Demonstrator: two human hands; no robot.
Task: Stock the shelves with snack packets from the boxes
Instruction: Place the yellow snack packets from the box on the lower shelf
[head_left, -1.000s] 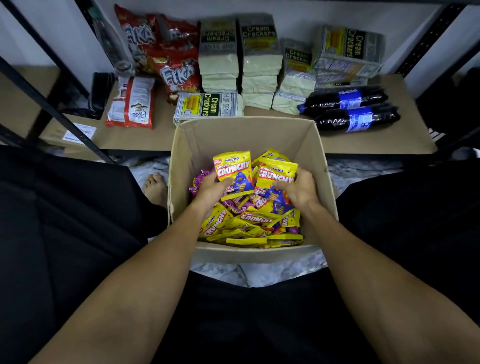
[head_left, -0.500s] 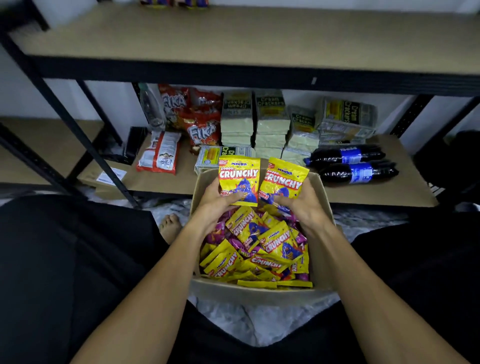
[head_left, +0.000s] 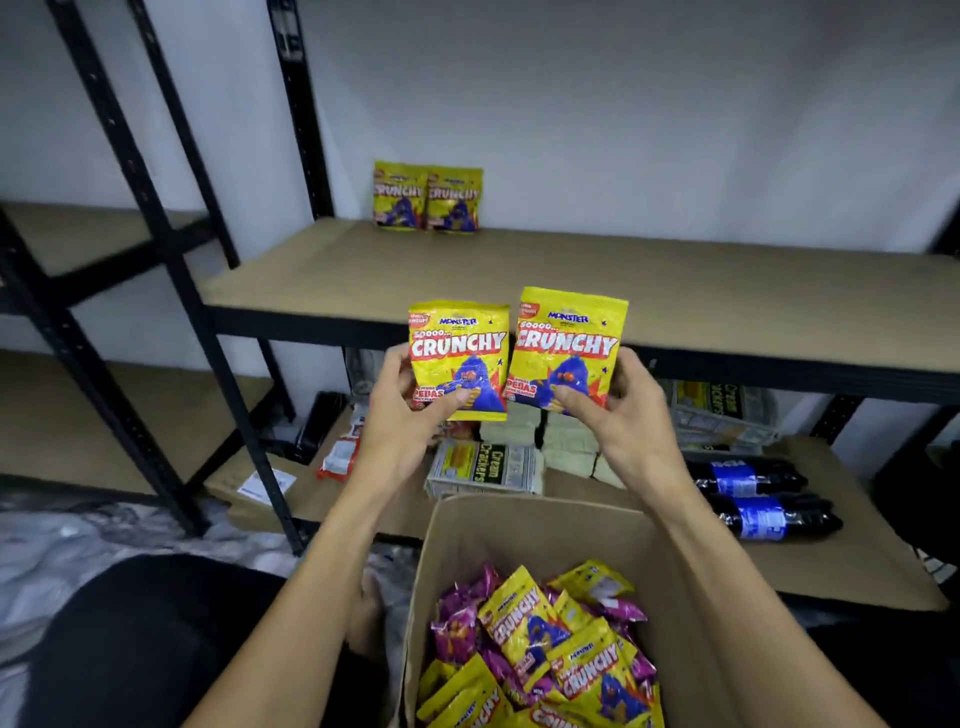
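My left hand (head_left: 402, 410) pinches one yellow Crunchy packet (head_left: 460, 351) by its lower edge, upright. Beside it, my right hand (head_left: 621, 410) pinches a second yellow Crunchy packet (head_left: 569, 343) the same way. Both packets hang in front of the middle shelf's edge (head_left: 571, 275). Two more yellow packets (head_left: 427, 196) stand against the wall at the back of that shelf. Below my arms, the open cardboard box (head_left: 545, 525) holds several yellow and purple packets (head_left: 540, 644).
Black shelf uprights (head_left: 171, 270) stand at the left. The lower shelf (head_left: 841, 566) carries cream cracker packs (head_left: 483, 467), two dark cola bottles (head_left: 753, 499) and a red-white packet (head_left: 340, 460). Another shelving unit is at far left.
Both hands rose out of the box with a packet each, up to the level of the middle shelf. My view tilted upward, showing the shelf and the two packets standing on it.
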